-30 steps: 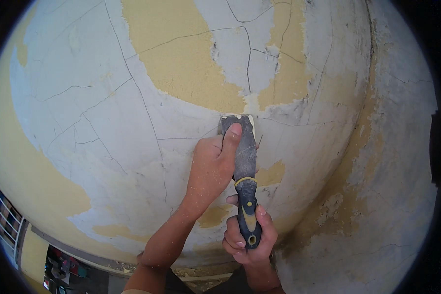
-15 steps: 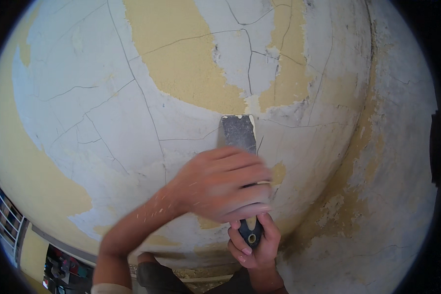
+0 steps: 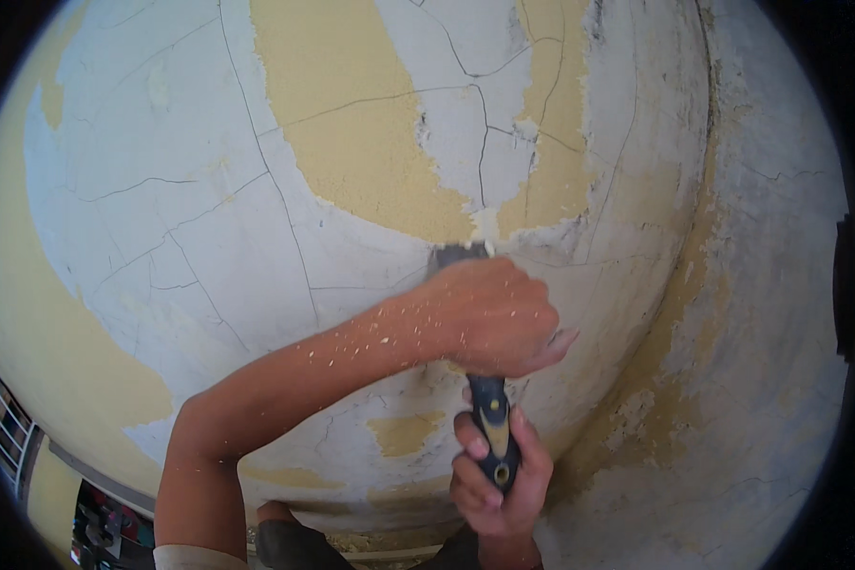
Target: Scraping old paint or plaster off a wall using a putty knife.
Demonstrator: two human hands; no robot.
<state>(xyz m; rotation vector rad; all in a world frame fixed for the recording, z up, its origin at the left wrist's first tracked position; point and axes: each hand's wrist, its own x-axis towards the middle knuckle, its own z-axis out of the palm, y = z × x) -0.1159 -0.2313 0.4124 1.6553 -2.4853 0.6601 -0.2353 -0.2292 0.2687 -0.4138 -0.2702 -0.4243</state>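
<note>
And there it was, the big cracked wall (image 3: 228,237), filling most of the frame for us, whitish with thin dark lines running across it. A second wall (image 3: 779,313), grey and stained, took up the right side. We had a broad yellow patch of paint (image 3: 351,123) at the upper centre, ragged along its edges.

Across the lower left came the left forearm (image 3: 304,375), bent at the elbow, with a pale sleeve (image 3: 198,559) at the bottom edge. Dark trousers (image 3: 299,546) showed at the bottom centre, and a white railing (image 3: 5,427) curved in the lower left corner.

Then the action in the middle! We saw the left hand (image 3: 499,313) lying across the scraper (image 3: 492,408), knuckles up and fingers curled; its underside was hidden, so we couldn't tell whether it gripped the tool. Below it, right of the bottom centre, the right hand (image 3: 494,513) had its fingers wrapped around the dark handle.

The scraper stood nearly upright just right of centre, its grey blade (image 3: 459,254) peeking out above the left hand, just below the yellow patch. Smallest of all, we spotted pale flakes (image 3: 384,340) sprinkled over the forearm.
</note>
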